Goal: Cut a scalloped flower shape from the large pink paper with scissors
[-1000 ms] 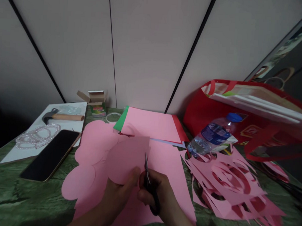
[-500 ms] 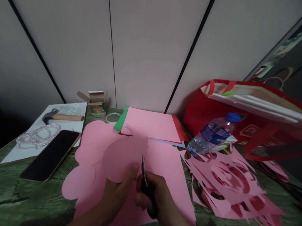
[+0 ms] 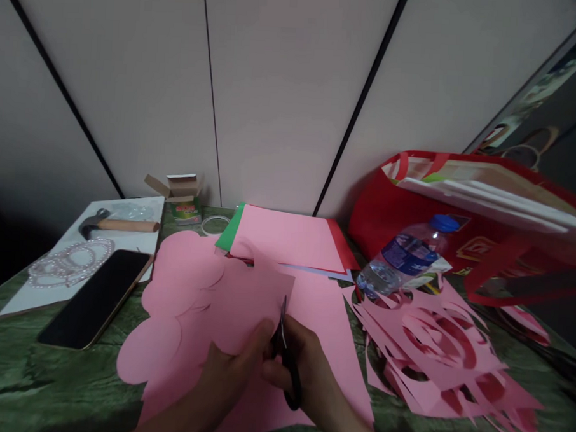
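Note:
A piece of pink paper [image 3: 253,300] with a rounded outline is pinched in my left hand [image 3: 233,376], thumb on top. My right hand [image 3: 310,363] is closed round the black handles of a pair of scissors [image 3: 290,362]. Their blades point up and away from me, at the right edge of the held paper. Whether the blades are fully closed is hard to see. Beneath both hands lies a large pink sheet [image 3: 324,326]. Cut pink paper circles [image 3: 149,349] overlap one another on the left.
Pink paper offcuts [image 3: 435,350] are heaped on the right beside a water bottle [image 3: 403,256] and a red bag [image 3: 384,207]. Coloured sheets [image 3: 287,235] lie at the back. Leftward are a phone [image 3: 96,300], a hammer [image 3: 125,225], bead strings [image 3: 71,264] and a small box [image 3: 186,205].
The held paper has turned, and a straight-edged corner now shows at its upper right. My right hand and the scissors have shifted slightly right, the blades more upright.

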### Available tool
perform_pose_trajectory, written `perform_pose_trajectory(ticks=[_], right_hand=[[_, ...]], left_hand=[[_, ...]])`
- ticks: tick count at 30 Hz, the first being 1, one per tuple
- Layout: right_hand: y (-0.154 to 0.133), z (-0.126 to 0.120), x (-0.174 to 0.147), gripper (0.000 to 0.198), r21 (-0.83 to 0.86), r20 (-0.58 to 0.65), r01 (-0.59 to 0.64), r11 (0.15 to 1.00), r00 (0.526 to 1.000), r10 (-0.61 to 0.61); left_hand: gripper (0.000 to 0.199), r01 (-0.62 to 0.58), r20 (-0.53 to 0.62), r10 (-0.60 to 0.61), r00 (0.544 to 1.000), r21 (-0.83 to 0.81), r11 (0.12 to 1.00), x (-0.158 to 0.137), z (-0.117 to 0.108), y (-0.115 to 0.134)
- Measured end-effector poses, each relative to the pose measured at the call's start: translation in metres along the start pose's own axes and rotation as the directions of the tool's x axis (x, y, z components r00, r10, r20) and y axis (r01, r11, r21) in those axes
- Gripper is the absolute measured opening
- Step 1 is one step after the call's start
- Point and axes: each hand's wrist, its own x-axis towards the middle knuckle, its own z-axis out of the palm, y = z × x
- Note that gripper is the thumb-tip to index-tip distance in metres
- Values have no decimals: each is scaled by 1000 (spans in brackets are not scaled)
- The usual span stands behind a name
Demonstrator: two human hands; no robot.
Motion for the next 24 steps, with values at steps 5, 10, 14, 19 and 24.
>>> perform_pose_trajectory(ticks=[5,10,14,19,24], right_hand=[[1,1,0,35,12,9,-6,1000,1000,6],[-1,0,0,35,22,15,-14,1000,1000,13],[0,-1,1,35,31,21,0,1000,1000,-1],[-1,1,0,36,57,21,-11,998,1000,10],[-2,0,-1,35,58,32,-6,998,999,4]], left_hand=[[28,0,55,0,999,-3,1000,2,-2,-2],[31,39,94,-42,995,37,999,7,-6,-10],[31,-7,127,2,992,35,999,9,-7,-13],[33,29,114,-34,993,52,998,7,-7,-12],[32,30,48,-32,998,46,999,3,-4,-6]])
